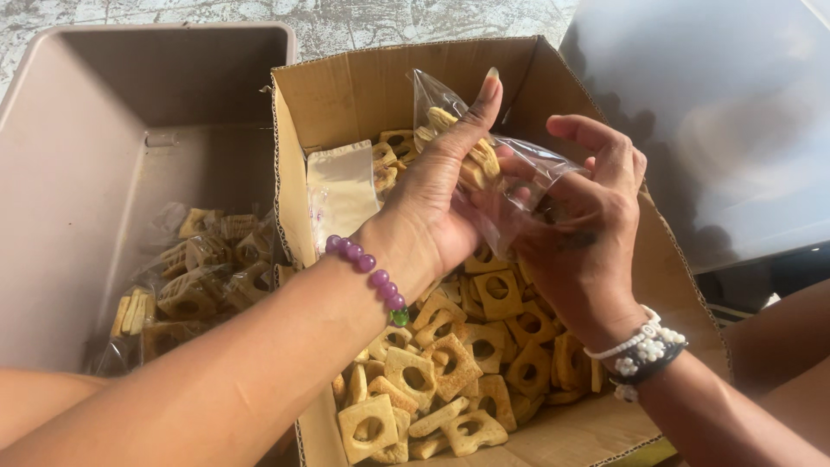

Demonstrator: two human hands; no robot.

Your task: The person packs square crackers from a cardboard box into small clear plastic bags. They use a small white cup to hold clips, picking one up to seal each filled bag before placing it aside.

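A cardboard box (363,86) sits in the middle, filled with loose ring-shaped crackers (450,363) and with a stack of flat empty bags (341,190) leaning against its left inner wall. Left of the box and touching it stands a plastic tub (104,130) with filled cracker bags (199,277) lying in its bottom. Above the box, the left hand (432,207) and right hand (579,233) meet around a partly filled bag (471,138).
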